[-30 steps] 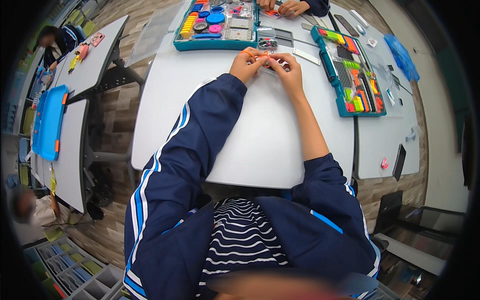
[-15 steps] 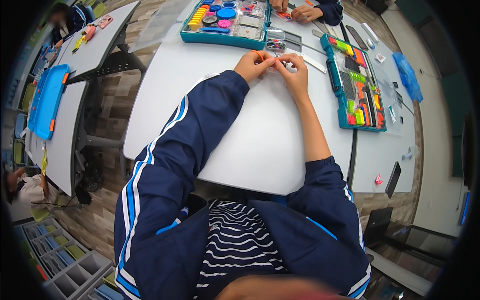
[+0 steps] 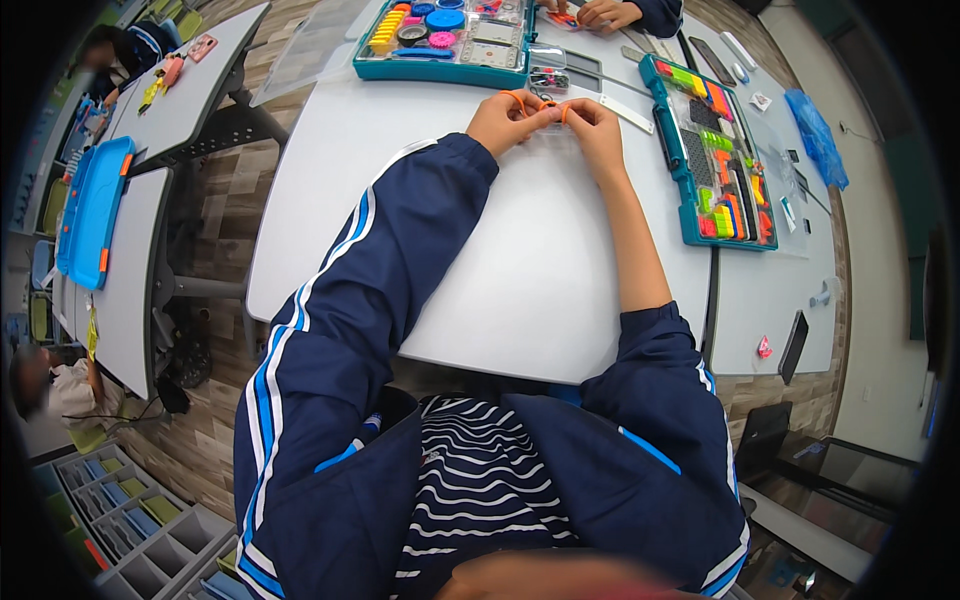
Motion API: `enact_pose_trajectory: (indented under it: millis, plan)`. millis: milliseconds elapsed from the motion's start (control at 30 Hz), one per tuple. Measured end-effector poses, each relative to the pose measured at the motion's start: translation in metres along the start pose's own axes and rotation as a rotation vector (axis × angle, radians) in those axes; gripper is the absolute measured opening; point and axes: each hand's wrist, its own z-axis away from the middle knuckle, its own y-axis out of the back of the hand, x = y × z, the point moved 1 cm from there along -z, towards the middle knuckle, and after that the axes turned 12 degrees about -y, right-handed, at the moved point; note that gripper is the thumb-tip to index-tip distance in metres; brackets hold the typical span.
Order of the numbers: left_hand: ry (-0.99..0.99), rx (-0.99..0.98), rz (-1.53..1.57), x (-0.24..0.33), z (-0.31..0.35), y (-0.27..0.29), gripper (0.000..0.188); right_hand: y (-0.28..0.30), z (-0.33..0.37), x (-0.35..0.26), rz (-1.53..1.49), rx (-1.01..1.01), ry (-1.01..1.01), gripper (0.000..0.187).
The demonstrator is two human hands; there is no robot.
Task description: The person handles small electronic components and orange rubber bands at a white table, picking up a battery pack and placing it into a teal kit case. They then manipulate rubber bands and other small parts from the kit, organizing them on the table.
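Both of my hands are together above the white table (image 3: 510, 270), toward its far side. Fingers of my left hand (image 3: 500, 124) are pinched on a thin orange cord-like piece (image 3: 517, 101), which curves up in a loop beside them. My right hand (image 3: 596, 138) pinches the same orange material, and a short curve of it shows at the fingertips. Between the hands is a small dark bit, too small to name. Whether the orange is one piece or two, I cannot tell. The fingertips nearly touch.
A teal case (image 3: 440, 72) of colourful building parts stands beyond my left hand. Another teal case (image 3: 678, 170) lies right. Near my fingers are a clear small-parts box (image 3: 549, 79) and a white strip (image 3: 626, 113). Another person's hand (image 3: 608, 14) works at the far edge.
My fingertips have shifted, and the orange curve at my right hand now shows more clearly. My right hand has moved slightly right. The whole view has shifted slightly.
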Motion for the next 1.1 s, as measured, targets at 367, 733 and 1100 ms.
enact_pose_trajectory:
  millis: [367,733,1100]
  plan:
    - [0.001,0.003,0.032,-0.005,0.000,0.006,0.024,0.003,0.010,-0.022,0.059,-0.146,-0.091,0.022]
    - [-0.014,0.116,0.041,0.005,0.000,0.006,0.020,0.001,0.008,-0.017,0.144,-0.094,-0.132,0.021]
    - [0.021,0.129,-0.103,-0.001,-0.001,0.005,0.020,-0.005,0.008,-0.011,0.183,-0.040,-0.082,0.023]
